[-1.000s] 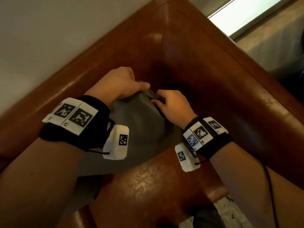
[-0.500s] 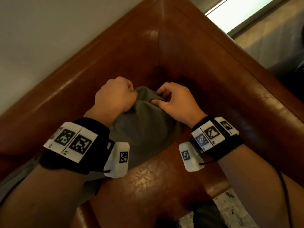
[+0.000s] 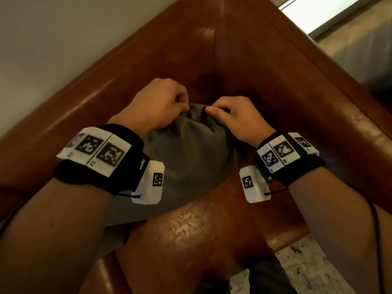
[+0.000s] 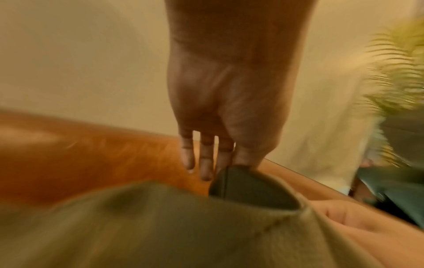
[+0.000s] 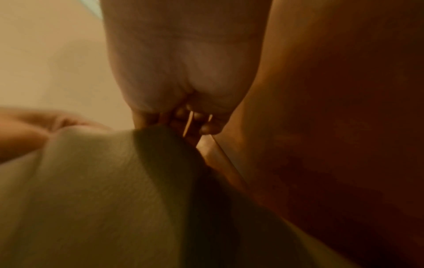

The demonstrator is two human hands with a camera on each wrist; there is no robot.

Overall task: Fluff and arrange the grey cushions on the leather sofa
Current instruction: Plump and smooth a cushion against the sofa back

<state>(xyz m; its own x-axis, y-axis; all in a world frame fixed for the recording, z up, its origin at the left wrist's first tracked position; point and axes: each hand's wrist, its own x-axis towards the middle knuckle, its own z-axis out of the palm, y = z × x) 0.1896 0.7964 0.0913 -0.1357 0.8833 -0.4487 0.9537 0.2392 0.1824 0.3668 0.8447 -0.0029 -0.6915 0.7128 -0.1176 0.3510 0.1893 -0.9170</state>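
A grey cushion (image 3: pixel 186 158) stands in the corner of the brown leather sofa (image 3: pixel 265 85). My left hand (image 3: pixel 163 105) pinches the cushion's top edge on the left. My right hand (image 3: pixel 231 115) pinches the same edge on the right, a short gap apart. The fabric bunches into folds between the two grips. In the left wrist view my left hand (image 4: pixel 227 159) holds the cushion (image 4: pixel 160 226) by thumb and fingers. The right wrist view shows my right hand (image 5: pixel 183 119) gripping the cushion (image 5: pixel 103 190) tightly. The cushion's lower part lies hidden behind my wrists.
The sofa's backrest and armrest meet in a corner right behind the cushion. The leather seat (image 3: pixel 191 234) stretches toward me. A pale wall (image 3: pixel 63 35) rises behind the sofa. Speckled floor (image 3: pixel 301 268) shows at lower right. A green plant (image 4: pixel 394 72) stands off to the side.
Both hands have slid closer together along the cushion's top edge and now pinch it, bunching the fabric upward. The cushion stands a little higher in the corner.
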